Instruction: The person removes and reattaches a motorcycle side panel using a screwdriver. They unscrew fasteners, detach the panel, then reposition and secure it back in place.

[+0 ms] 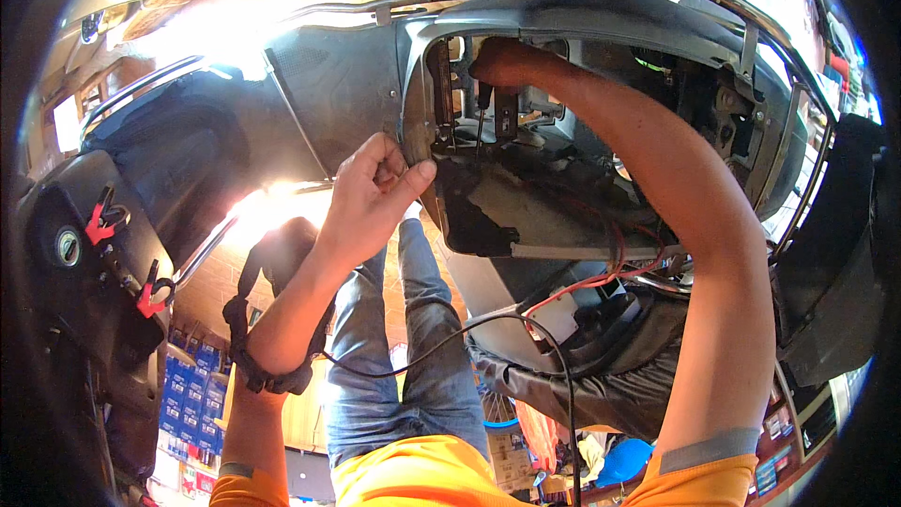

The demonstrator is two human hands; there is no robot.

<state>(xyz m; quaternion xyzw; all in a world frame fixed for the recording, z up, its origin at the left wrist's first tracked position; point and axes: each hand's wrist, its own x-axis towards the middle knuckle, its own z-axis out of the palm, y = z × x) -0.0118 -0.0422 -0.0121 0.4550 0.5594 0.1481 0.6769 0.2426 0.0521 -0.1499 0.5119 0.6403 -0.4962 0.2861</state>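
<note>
My right hand (pixel 511 64) reaches into the open compartment of a dark scooter body (pixel 338 84). Its fingers are closed around the handle of a screwdriver (pixel 481 122), whose thin shaft points down beside a dark upright bracket (pixel 505 113). Outside the compartment's left rim (pixel 420 122), my left hand (pixel 371 190) is closed, fingers curled and thumb reaching toward the rim. Whatever it may hold is too small or hidden to make out. Dark, torn-looking lining (pixel 469 211) covers part of the compartment's near side.
Red wires (pixel 601 280) hang over the compartment's near edge. A black cable (pixel 441 343) loops across my legs, and a dark strap (pixel 282 371) wraps my left forearm. Red-handled clips (pixel 99 223) sit on the left panel near a key lock (pixel 68 247). Metal rails (pixel 375 7) border the far side.
</note>
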